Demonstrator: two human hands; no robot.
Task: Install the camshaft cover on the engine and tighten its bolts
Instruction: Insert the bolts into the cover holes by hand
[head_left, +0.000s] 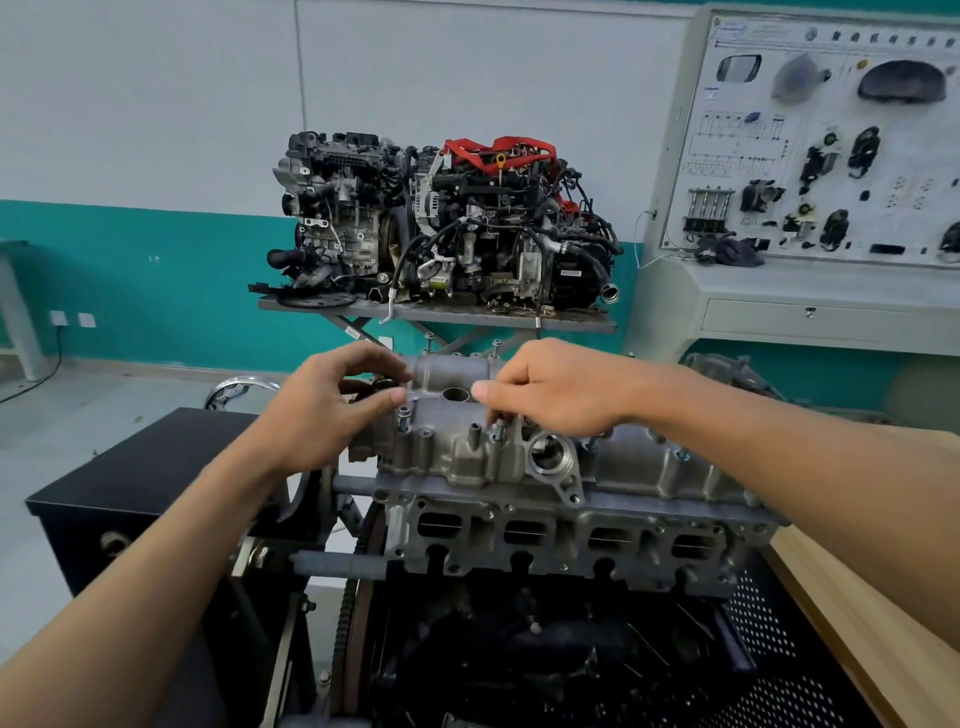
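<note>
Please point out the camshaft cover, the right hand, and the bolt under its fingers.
camshaft cover (467, 454): head view, front wall.
right hand (550, 389): head view, back of hand.
bolt (499, 430): head view, shank.

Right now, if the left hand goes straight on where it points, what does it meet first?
Likely the grey engine cover, just past the left hand; depth is unclear.

White-over-teal wall (156, 130); grey floor (104, 395); training panel (810, 156) right.

1. Hands: two, left hand (332, 410) and right hand (550, 389).
2. Cover (452, 447): one.
3. Bolts (403, 418) standing up from it: at least four.
4. Ports (524, 532) below it: four.
5. Engines (332, 208) on the far table (467, 314): two.
6. Wall sockets (87, 320): two.
</note>
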